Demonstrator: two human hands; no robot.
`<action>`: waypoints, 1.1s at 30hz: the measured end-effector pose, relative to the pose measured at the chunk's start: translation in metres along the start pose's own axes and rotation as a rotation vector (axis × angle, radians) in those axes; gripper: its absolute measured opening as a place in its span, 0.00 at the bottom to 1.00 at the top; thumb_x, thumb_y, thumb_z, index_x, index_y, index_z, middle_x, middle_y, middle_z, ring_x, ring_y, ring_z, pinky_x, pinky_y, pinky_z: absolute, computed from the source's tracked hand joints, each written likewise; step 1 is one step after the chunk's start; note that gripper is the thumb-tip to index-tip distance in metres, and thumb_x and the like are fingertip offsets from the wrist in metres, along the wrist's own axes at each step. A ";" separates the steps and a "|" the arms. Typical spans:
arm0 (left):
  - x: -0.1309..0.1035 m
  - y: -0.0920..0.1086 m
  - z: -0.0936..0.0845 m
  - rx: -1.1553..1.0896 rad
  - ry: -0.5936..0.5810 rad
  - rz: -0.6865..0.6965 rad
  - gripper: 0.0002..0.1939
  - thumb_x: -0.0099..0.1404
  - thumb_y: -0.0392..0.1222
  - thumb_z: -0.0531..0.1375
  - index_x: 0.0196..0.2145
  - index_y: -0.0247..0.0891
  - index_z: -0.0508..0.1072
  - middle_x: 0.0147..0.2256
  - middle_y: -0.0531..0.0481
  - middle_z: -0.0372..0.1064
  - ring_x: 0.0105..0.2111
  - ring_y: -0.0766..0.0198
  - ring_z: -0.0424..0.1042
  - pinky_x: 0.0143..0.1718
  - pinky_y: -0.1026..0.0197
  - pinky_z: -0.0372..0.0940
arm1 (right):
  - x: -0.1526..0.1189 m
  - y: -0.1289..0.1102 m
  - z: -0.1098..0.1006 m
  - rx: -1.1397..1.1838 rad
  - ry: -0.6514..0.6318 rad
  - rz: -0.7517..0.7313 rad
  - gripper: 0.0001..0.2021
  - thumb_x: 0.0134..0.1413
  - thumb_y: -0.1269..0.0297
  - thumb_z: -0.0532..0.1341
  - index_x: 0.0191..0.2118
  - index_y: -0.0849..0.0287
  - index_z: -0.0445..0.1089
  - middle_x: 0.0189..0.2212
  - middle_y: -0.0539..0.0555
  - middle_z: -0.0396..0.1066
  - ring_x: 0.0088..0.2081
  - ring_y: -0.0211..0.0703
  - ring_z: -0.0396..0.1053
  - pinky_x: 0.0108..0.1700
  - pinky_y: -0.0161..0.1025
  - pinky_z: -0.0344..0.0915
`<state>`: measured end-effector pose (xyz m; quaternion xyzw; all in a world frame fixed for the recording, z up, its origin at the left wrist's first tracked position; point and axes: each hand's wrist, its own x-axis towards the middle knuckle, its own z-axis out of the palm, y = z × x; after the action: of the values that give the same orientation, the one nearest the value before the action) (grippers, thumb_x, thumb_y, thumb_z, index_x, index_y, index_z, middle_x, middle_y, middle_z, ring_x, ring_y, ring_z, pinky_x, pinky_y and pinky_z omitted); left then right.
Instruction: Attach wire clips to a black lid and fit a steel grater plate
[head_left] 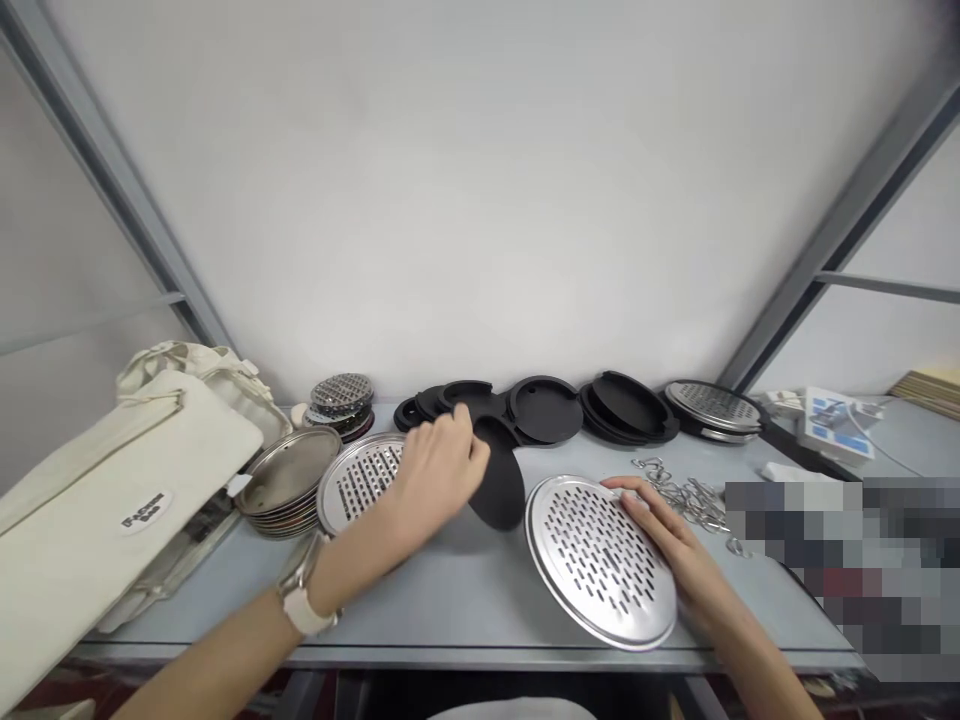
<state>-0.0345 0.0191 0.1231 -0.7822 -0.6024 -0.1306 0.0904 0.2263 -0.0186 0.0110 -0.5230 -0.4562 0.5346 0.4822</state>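
My left hand (pixel 439 465) is closed, its fingertips at the upper edge of a tilted flat black disc (pixel 501 485). My right hand (pixel 671 535) grips the far right edge of a round silver metal plate (pixel 600 560) with rows of slots, tipped up over the table front; its fingers partly hide behind the rim. Under my left forearm lies another round slotted metal plate (pixel 364 475), partly covered. Behind my left hand stand several round black trays with raised rims (pixel 546 408).
At left are a cream bag (pixel 142 500), a stack of round metal plates (pixel 289 480) and small patterned discs (pixel 341 395). Metal hooks (pixel 690 497) lie loosely right of my right hand. Further right are a slotted plate in a black tray (pixel 712 405) and a blue-white box (pixel 836 425).
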 end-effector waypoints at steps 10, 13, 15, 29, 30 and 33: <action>-0.063 0.028 0.081 -0.196 -0.296 -0.126 0.25 0.64 0.33 0.46 0.57 0.21 0.59 0.28 0.39 0.73 0.33 0.48 0.75 0.34 0.54 0.66 | -0.003 0.018 -0.015 -0.135 -0.050 0.083 0.22 0.53 0.45 0.59 0.48 0.53 0.66 0.30 0.50 0.73 0.32 0.45 0.70 0.30 0.35 0.64; -0.077 0.019 0.096 -0.285 -0.322 -0.123 0.28 0.68 0.40 0.44 0.62 0.22 0.53 0.31 0.38 0.74 0.34 0.49 0.75 0.36 0.53 0.66 | -0.001 0.022 -0.010 -0.181 -0.065 0.087 0.22 0.55 0.44 0.56 0.48 0.53 0.65 0.28 0.49 0.72 0.30 0.44 0.69 0.29 0.35 0.63; -0.086 0.013 0.104 -0.365 -0.301 -0.117 0.29 0.70 0.46 0.41 0.64 0.26 0.50 0.36 0.37 0.75 0.35 0.50 0.75 0.38 0.52 0.67 | -0.001 0.025 -0.005 -0.255 -0.038 0.053 0.23 0.56 0.43 0.55 0.50 0.54 0.63 0.25 0.48 0.69 0.27 0.42 0.67 0.26 0.34 0.61; -0.102 0.006 0.119 -0.389 -0.198 -0.056 0.30 0.71 0.50 0.37 0.64 0.30 0.50 0.58 0.37 0.60 0.45 0.52 0.73 0.41 0.54 0.68 | -0.022 0.026 0.002 -0.910 -0.086 -0.166 0.42 0.49 0.42 0.61 0.66 0.51 0.47 0.63 0.62 0.49 0.62 0.61 0.51 0.60 0.52 0.57; -0.102 0.006 0.119 -0.390 -0.196 -0.054 0.30 0.71 0.50 0.37 0.64 0.30 0.50 0.58 0.37 0.60 0.45 0.52 0.73 0.41 0.54 0.68 | -0.024 0.025 0.000 -0.934 -0.147 -0.179 0.46 0.46 0.42 0.63 0.67 0.49 0.43 0.66 0.60 0.42 0.65 0.61 0.45 0.61 0.52 0.54; -0.102 0.005 0.120 -0.390 -0.194 -0.051 0.30 0.72 0.50 0.37 0.64 0.28 0.49 0.57 0.37 0.60 0.45 0.52 0.72 0.42 0.54 0.68 | -0.026 0.026 0.001 -0.969 -0.326 -0.243 0.52 0.40 0.41 0.66 0.68 0.45 0.40 0.69 0.56 0.29 0.67 0.62 0.36 0.63 0.53 0.49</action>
<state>-0.0428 -0.0404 -0.0228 -0.7784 -0.5911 -0.1710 -0.1245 0.2242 -0.0477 -0.0112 -0.5396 -0.7775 0.2770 0.1662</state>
